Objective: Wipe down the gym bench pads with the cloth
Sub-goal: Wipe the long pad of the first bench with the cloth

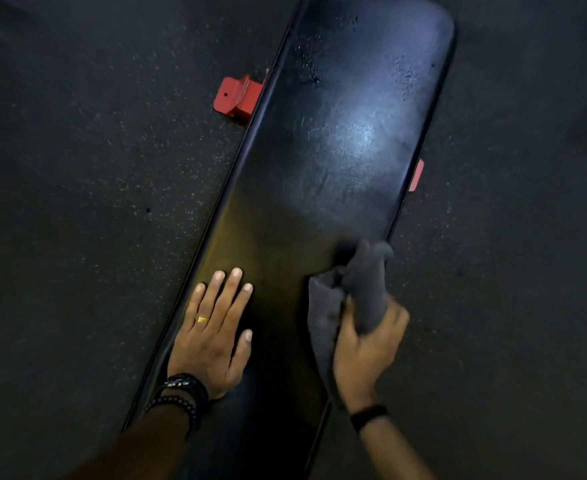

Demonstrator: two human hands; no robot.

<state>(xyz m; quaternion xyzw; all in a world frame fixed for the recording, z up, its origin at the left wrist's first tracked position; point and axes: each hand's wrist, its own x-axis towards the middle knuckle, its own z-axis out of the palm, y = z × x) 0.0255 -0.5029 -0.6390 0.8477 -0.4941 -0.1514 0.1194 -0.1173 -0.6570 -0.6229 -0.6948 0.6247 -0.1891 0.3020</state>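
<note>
The right hand [364,344] grips a bunched grey cloth [350,299] against the bench pad [337,140]; the left hand [212,334] rests flat beside it. Droplets [311,69] sit well beyond both hands — a bunched cloth could streak or miss them.

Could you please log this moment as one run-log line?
left hand flat on bench pad | right hand grips cloth | droplets far end

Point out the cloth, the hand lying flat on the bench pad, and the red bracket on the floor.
cloth [364,289], head view, on the grey bunched fabric above the gripping fingers.
left hand [210,336], head view, on the back of the hand.
red bracket [238,97], head view, on its upper face left of the pad.
</note>
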